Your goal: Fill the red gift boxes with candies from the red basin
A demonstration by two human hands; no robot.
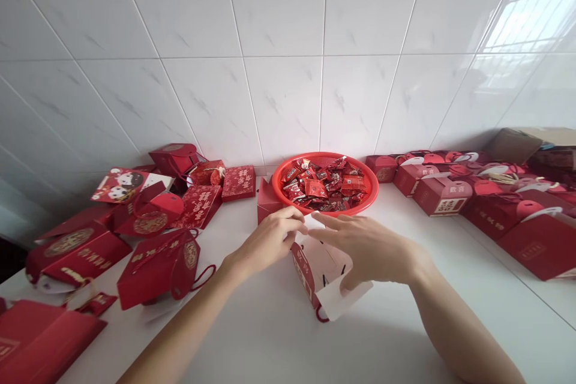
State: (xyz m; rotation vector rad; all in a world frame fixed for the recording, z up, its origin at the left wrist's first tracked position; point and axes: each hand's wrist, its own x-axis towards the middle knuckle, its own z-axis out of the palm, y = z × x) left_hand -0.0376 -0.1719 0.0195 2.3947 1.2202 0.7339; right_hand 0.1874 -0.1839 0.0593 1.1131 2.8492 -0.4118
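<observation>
Right now the box (318, 259) lies open on the desk (252, 342), between the two hands, its pale inside facing up and a red cord (322, 315) looped at the near end. The left hand (270, 240) bends its fingers close together at the far flap; whether they pinch it, I can't tell. The right hand (378, 247) reaches over with fingers spread, thumb at the near white flap (344, 295). Just beyond sits a red basket (276, 191) of wrapped sweets (316, 188), with more red boxes on both sides.
</observation>
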